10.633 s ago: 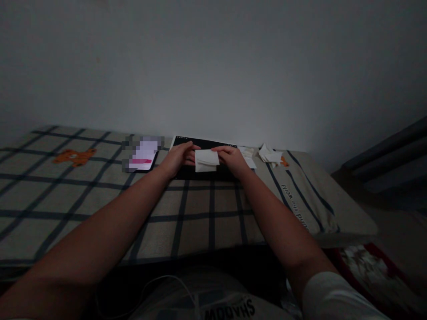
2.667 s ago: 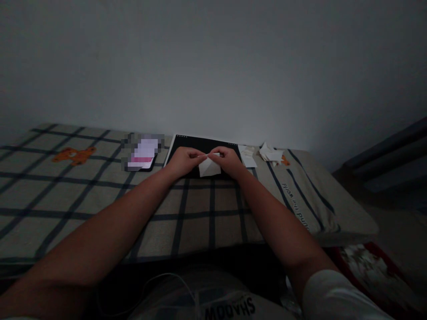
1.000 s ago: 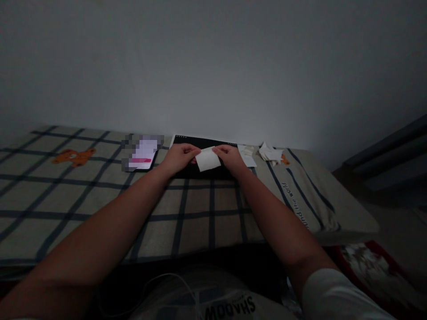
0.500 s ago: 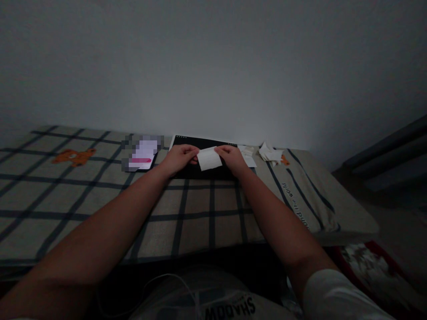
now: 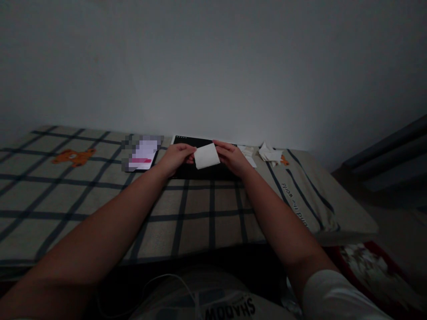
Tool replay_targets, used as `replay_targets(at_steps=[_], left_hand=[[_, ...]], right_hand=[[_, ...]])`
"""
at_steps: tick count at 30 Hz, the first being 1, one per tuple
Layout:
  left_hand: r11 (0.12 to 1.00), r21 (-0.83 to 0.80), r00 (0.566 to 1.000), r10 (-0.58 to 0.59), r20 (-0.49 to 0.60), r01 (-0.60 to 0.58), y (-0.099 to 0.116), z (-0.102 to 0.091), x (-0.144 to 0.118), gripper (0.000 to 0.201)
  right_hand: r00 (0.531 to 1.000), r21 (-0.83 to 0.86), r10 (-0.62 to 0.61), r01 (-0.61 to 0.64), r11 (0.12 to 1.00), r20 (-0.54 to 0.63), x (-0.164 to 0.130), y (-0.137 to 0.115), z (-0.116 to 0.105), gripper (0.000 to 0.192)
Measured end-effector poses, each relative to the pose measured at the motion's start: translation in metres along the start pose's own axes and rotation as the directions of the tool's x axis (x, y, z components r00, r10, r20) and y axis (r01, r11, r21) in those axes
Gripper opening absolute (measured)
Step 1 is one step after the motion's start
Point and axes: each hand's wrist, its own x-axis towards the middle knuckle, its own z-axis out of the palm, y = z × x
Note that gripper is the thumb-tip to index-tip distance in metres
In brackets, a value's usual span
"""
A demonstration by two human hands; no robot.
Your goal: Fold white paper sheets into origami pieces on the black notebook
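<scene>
A small white square of paper [image 5: 207,156] is held up over a flat black board [image 5: 200,174]. My left hand [image 5: 176,158] pinches its left edge between thumb and fingers. My right hand [image 5: 233,156] has its fingers against the paper's right edge, index finger stretched along the upper corner. Beyond my right hand, more white paper [image 5: 249,156] lies partly hidden at the board's right end. Further right rests a folded white paper piece [image 5: 269,154] with several points.
A lit phone or tablet [image 5: 143,153] lies left of the board. Everything sits on a checked cloth [image 5: 110,200] against a grey wall [image 5: 213,66]. Below the right edge is a red container [image 5: 376,253] with whitish crumpled material. A white cable [image 5: 167,276] runs across my lap.
The paper has shifted slightly left and up and now looks flatter and smoother. My right fingers have straightened along its edge; my left hand has moved slightly left.
</scene>
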Motion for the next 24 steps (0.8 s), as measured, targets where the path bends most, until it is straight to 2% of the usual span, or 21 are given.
replay_targets(at_steps=[9, 16, 24], left_hand=[[0.999, -0.051, 1.0, -0.005, 0.016, 0.006, 0.0015, 0.0002, -0.0014, 0.019], [0.998, -0.063, 0.999, -0.007, 0.038, 0.009, 0.001, 0.0022, -0.0022, 0.021], [1.0, -0.013, 0.999, -0.004, 0.048, 0.004, 0.0023, 0.0024, -0.0045, 0.023]], right_hand=[[0.997, -0.014, -0.001, 0.002, 1.0, 0.071, -0.0015, -0.0012, -0.0021, 0.039], [0.99, 0.029, 0.066, -0.07, 0.997, 0.121, -0.0028, -0.0024, 0.0008, 0.031], [0.993, 0.022, 0.075, -0.078, 0.997, 0.096, -0.0035, -0.0028, 0.0028, 0.022]])
